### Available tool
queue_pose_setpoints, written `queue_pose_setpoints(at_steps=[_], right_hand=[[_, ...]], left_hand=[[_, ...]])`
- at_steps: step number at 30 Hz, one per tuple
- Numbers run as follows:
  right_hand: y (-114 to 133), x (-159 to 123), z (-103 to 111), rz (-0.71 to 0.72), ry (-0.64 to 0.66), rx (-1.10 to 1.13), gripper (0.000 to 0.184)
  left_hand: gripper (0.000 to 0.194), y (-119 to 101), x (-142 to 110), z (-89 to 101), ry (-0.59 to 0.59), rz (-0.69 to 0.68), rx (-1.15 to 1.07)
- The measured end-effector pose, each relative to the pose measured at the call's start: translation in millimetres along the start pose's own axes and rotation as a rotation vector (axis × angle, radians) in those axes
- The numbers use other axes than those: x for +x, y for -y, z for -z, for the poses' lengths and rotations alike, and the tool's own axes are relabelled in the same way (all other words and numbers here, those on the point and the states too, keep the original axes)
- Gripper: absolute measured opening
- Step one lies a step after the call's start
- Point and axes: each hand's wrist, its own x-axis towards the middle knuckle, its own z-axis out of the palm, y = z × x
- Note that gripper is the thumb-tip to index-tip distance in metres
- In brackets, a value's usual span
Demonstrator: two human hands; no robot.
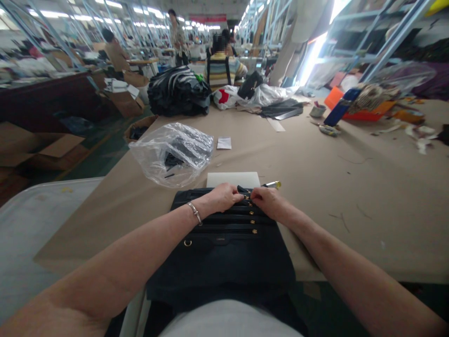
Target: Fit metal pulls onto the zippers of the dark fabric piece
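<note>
A black bag point(224, 257) lies flat at the table's near edge, its front part overhanging toward my body. Several zippers run across it in rows, with gold zipper sliders point(252, 222) at their right ends. A gold ring point(188, 243) sits at its left. Over the upper rows, my left hand point(224, 197) pinches at a zipper pull point(246, 197), thumb and finger closed. My right hand point(268, 200) meets it from the right, fingertips pressed together; what they grip is hidden. A small dark strip point(242, 189) shows between the hands.
Behind the bag lie a white board point(233, 179) and a yellow-ended tool point(272, 184). A clear plastic bag point(175, 154) with dark pieces stands left. Farther back are a black stack point(178, 91) and an orange bin point(368, 112). A person point(220, 70) sits beyond the table.
</note>
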Motion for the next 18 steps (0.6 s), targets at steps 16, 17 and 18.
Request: queue_pose_setpoints(at_steps=[16, 17, 18], right_hand=[[46, 7, -3, -0.071, -0.111, 0.596, 0.011], [45, 8, -1, -0.088, -0.121, 0.613, 0.012], [44, 8, 1, -0.106, -0.121, 0.641, 0.013]], left_hand=[[0.035, 3, -14, -5.4, 0.112, 0.038, -0.891], [0.033, 3, -16, -4.7, 0.114, 0.047, -0.890], [0.031, 3, -17, -3.8, 0.115, 0.050, -0.888]])
